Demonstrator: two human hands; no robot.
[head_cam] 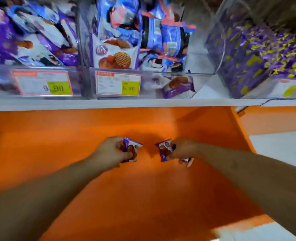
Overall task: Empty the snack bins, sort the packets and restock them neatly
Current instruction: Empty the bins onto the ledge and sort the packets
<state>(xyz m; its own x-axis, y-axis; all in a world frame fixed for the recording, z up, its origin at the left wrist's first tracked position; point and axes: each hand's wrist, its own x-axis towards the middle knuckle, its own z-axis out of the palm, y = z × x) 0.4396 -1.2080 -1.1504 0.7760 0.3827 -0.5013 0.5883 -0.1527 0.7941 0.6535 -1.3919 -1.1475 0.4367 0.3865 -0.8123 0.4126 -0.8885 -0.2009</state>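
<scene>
My left hand (112, 151) grips a small purple-and-white biscuit packet (132, 150) in front of the orange shelf base. My right hand (182, 150) grips another purple packet (164, 150), and a bit of a further wrapper shows under its fingers. Above, three clear bins stand on a white shelf. The left bin (39, 68) is full of purple and blue packets. The middle bin (143, 73) holds blue and purple biscuit packets, with one purple packet (177, 86) lying at its front. The right bin (248, 54) is heaped with small purple-and-yellow sweets.
Price labels (118, 85) reading 9.90 sit on the bin fronts. The white shelf edge (126, 102) runs across the view above the orange panel (143, 197). Pale floor (282, 150) shows at the right.
</scene>
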